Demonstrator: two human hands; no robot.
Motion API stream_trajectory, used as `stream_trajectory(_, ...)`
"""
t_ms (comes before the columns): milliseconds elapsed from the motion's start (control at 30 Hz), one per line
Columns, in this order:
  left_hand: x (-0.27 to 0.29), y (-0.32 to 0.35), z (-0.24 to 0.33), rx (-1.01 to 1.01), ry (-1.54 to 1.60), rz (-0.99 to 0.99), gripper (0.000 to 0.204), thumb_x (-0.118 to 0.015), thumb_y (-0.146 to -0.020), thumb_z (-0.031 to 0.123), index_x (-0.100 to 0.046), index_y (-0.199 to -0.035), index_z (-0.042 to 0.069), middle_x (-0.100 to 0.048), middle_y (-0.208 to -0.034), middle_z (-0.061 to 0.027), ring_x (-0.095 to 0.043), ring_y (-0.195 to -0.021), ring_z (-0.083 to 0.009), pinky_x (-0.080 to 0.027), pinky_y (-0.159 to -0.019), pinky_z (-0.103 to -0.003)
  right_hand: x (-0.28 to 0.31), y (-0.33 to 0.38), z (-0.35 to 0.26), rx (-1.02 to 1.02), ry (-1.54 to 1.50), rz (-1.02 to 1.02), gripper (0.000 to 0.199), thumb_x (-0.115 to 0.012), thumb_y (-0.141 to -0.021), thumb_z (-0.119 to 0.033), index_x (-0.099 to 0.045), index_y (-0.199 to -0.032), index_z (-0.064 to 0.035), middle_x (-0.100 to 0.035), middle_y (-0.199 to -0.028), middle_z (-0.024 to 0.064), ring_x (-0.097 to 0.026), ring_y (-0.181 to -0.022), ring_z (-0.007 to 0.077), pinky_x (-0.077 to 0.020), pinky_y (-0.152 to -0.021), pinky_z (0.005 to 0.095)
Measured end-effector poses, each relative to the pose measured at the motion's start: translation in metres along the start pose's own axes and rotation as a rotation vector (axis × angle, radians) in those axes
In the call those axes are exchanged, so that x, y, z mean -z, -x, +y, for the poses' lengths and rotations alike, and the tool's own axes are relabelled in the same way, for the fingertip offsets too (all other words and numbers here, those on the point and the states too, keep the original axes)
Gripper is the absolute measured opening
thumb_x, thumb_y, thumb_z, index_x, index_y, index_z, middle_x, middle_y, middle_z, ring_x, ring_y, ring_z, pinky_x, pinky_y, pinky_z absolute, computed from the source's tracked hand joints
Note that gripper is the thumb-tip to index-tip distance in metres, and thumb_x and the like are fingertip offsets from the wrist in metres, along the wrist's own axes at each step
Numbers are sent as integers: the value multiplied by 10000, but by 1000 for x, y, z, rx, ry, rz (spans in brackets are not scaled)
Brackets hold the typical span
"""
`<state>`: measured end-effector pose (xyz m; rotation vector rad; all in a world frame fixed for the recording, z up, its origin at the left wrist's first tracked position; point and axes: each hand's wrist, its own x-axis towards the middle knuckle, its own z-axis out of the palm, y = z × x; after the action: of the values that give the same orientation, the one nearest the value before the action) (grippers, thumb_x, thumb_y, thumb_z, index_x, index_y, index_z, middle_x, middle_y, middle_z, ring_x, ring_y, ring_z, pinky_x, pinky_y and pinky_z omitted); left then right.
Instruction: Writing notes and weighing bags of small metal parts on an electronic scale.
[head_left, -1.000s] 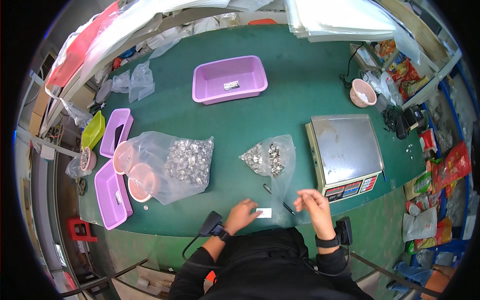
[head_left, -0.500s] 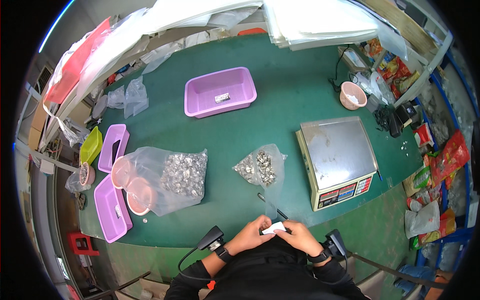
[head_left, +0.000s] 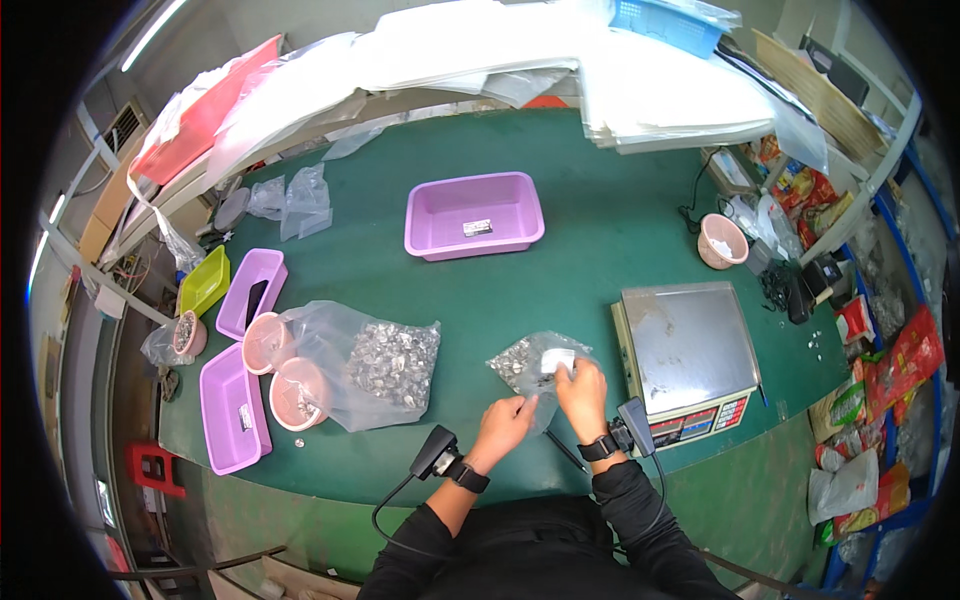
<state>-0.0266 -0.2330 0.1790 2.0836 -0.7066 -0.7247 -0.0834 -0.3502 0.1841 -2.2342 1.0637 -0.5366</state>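
A small clear plastic bag (head_left: 510,362) of shiny metal pieces lies on the green table in front of me. My right hand (head_left: 582,398) is over its right side, pinching a small white slip (head_left: 556,360) above the metal pieces. At the bag's near end, my left hand (head_left: 503,430) is closed, its fingertips on the plastic edge. A black pen (head_left: 567,452) lies below the right hand, partly beside the bag.
A scale (head_left: 685,345) stands right of the bag. To the left lies a large bag of metal pieces (head_left: 395,365) against pink bowls (head_left: 298,393). A purple basin (head_left: 474,240) sits farther back; smaller purple trays (head_left: 232,425) line the left edge.
Both hands have moved forward from the table's near edge to the small bag. The right hand has carried the white slip onto it, and the left has let go of the slip. The view has shifted.
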Motion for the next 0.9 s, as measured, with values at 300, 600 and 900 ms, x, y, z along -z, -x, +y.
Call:
stream_trajectory(300,4,9,-15,-44,276,-55,484,-316,-848,339,-511,-572,-8,-520,-520,-67,-504,-512,-138,-408,-524,-258,-67,-65,50,219,358,-424,115,-507,-609,-123,-579,-667,-53,-563,-698,172,-548,-650,319,-429,-538,396)
stream_trajectory(600,21,9,-28,-382,-139,374,317,-437,-800,210,-563,-606,-6,-555,-771,-112,-531,-665,-203,-409,-642,-292,75,32,21,643,-24,-17,496,-633,-581,-59,-437,-1035,-12,-449,-1058,149,-410,-989,328,-341,-820,379)
stream_trajectory(900,5,17,7,-695,-129,336,212,-432,-781,99,-478,-948,-24,-507,-897,-155,-461,-893,-282,-375,-778,-339,-58,-4,32,39,-507,-341,240,-505,-692,-114,-481,-874,40,-530,-749,142,-499,-667,182,-408,-552,288)
